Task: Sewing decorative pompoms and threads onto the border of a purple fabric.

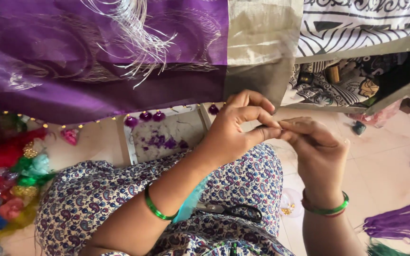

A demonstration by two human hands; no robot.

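Note:
My left hand (236,125) and my right hand (316,147) meet fingertip to fingertip just below the hem of a purple cloth (96,57) with a beige-gold border panel (262,42). Both pinch something very small between thumb and forefinger; it is too small to identify. Small purple tassels (145,116) hang along the cloth's lower edge to the left of my hands. Each wrist wears a green bangle. A pair of black-handled scissors (236,211) and a teal comb (193,201) lie on my lap.
A heap of coloured threads and tassels (10,175) lies on the floor at left. Purple thread bundles (399,223) lie at right. A small clear bag of gold beads (290,206) sits by my knee. A patterned cloth covers a shelf (357,28) behind.

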